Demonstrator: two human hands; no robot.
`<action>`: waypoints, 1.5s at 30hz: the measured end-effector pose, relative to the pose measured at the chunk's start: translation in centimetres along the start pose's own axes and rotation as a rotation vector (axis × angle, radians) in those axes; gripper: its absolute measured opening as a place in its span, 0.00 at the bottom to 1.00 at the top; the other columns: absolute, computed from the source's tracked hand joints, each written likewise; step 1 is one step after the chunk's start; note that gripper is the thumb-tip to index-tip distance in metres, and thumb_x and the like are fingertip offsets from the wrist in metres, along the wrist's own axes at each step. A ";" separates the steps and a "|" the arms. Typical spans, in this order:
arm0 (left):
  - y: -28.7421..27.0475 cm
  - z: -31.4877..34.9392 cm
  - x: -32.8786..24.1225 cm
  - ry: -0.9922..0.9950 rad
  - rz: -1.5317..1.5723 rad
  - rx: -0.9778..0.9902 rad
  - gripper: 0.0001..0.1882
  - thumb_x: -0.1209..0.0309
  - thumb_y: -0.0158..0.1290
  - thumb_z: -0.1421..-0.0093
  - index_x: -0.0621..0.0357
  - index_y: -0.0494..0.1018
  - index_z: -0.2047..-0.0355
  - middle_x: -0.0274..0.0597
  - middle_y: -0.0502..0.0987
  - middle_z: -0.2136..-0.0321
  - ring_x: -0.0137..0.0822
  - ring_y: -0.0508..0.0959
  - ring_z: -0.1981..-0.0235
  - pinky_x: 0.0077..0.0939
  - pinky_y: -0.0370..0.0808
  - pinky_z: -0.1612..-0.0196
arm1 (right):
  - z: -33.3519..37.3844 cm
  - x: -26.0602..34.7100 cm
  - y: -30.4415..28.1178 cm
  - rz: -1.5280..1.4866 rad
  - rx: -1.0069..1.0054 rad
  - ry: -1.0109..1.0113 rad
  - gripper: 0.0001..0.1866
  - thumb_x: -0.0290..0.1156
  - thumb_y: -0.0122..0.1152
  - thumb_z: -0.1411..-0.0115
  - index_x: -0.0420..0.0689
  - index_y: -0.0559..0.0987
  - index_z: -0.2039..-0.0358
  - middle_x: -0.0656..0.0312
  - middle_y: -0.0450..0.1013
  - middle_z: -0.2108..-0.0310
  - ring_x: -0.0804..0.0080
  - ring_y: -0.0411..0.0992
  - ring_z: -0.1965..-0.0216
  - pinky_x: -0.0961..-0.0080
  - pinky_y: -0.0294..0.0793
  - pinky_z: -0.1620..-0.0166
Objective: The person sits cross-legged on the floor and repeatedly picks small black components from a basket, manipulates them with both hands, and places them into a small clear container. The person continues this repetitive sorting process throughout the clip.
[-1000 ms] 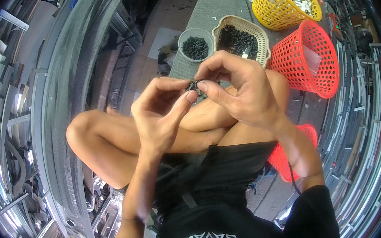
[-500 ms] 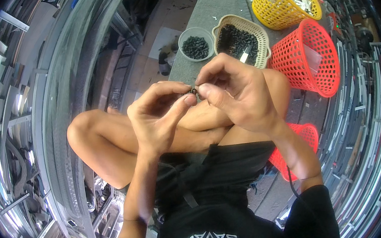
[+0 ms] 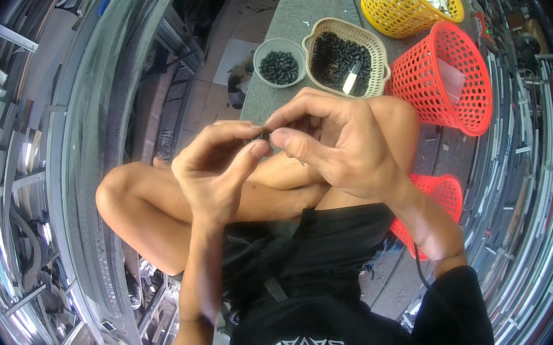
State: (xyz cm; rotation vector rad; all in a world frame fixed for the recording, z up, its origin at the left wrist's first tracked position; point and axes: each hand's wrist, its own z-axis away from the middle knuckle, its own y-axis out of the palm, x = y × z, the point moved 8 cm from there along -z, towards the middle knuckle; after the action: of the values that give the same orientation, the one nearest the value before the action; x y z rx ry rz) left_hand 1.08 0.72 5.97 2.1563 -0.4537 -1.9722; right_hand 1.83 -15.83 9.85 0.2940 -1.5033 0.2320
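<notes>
Above my crossed legs, both hands meet fingertip to fingertip around a small dark ring-like piece point(image 3: 264, 136). Thumb and forefinger of my left hand point(image 3: 214, 169) pinch it from one side. My right hand point(image 3: 335, 141) closes on it from the other, its fingertips covering much of the piece. Just beyond the hands stands a clear round bowl point(image 3: 258, 75) of small black parts. A beige basket point(image 3: 380, 54) beside it carries more black parts, and a white-handled tool point(image 3: 352, 80) lies on top of them.
To the right stand a yellow basket point(image 3: 385, 1) of pale pieces and a tipped red basket point(image 3: 415, 84) with a clear bag inside. Another red basket point(image 3: 444, 195) is by my right forearm. Long metal profiles point(image 3: 530, 213) line the right side; dark profiles point(image 3: 90, 158) rise at left.
Both hands have shifted slightly left, still together on the small piece. The right fingers have bent over it a little more. The view has moved slightly; the baskets stay in place.
</notes>
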 end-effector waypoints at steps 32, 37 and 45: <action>0.9 -0.2 -1.9 -0.066 -0.339 -0.028 0.11 0.85 0.67 0.42 0.72 0.81 0.58 0.45 0.85 0.64 0.32 0.85 0.61 0.24 0.83 0.54 | 1.1 1.0 -0.1 0.295 -0.104 -0.257 0.05 0.16 0.63 0.34 0.33 0.79 0.58 0.59 0.74 0.63 0.77 0.75 0.62 0.80 0.75 0.59; 1.2 0.8 -1.2 -0.122 -0.199 -0.037 0.10 0.84 0.66 0.39 0.73 0.80 0.58 0.46 0.85 0.65 0.31 0.85 0.63 0.25 0.83 0.56 | 2.0 1.5 0.3 0.503 -0.231 -0.503 0.06 0.16 0.64 0.37 0.35 0.77 0.61 0.56 0.72 0.66 0.67 0.74 0.66 0.73 0.74 0.64; 2.6 0.9 0.5 -0.181 -0.146 -0.013 0.11 0.83 0.62 0.35 0.74 0.77 0.53 0.46 0.84 0.64 0.31 0.85 0.61 0.25 0.83 0.54 | 2.7 0.5 0.0 0.429 -0.359 -0.517 0.06 0.19 0.63 0.36 0.37 0.74 0.63 0.53 0.70 0.67 0.53 0.73 0.69 0.62 0.74 0.64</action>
State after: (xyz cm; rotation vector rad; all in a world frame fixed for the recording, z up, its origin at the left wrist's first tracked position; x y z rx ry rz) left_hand -0.03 -1.84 6.34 2.0651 -0.3168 -2.2541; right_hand -0.67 -16.69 10.45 -0.2851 -2.0776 0.2291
